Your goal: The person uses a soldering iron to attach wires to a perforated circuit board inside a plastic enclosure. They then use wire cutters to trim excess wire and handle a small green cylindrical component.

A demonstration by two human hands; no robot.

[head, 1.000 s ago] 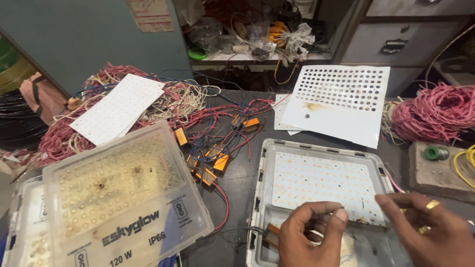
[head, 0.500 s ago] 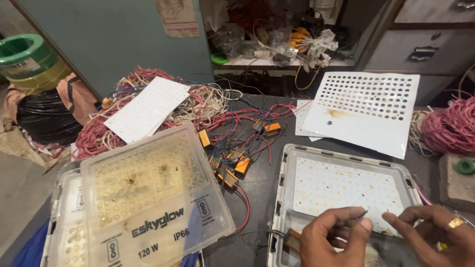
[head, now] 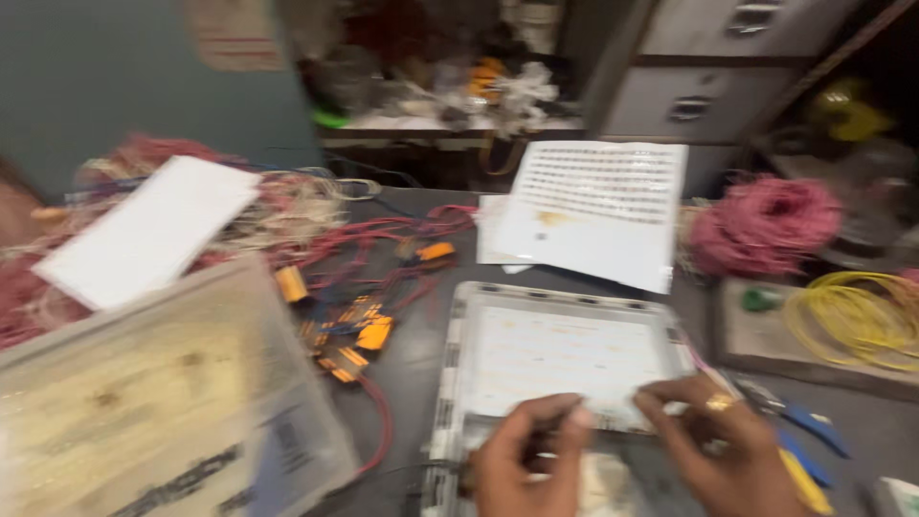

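Floodlight housing (head: pixel 560 359), a grey metal frame with a pale panel of small lights inside, lies flat on the dark workbench (head: pixel 421 354), low and right of centre in a blurred view from the person's head. Both hands work at its near edge.

Going left to right: at far left, a clear plastic lens cover (head: pixel 144 402) sits tilted over another light unit, filling the lower left corner. Behind it a white rectangular sheet (head: pixel 148 230) rests on a tangle of red and pale wires (head: pixel 316 215). Just right of the cover, small orange connectors (head: pixel 359 335) on red leads lie on the bench, near the housing's left side.

The left hand (head: pixel 526 460) rests over the housing's near edge, fingers curled narrowly around something thin and dark; blur keeps it from being told. The right hand (head: pixel 718 440), with a gold ring (head: pixel 720 403), lies just beside it, fingertips pinched on the pale panel's near edge; what it grips cannot be told.

Behind the housing a white perforated sheet (head: pixel 598 211) leans upward. Further right sit a pink wire coil (head: pixel 771 220) and a yellow wire coil (head: pixel 852 316). Blue-handled pliers (head: pixel 799 421) lie by the right hand.
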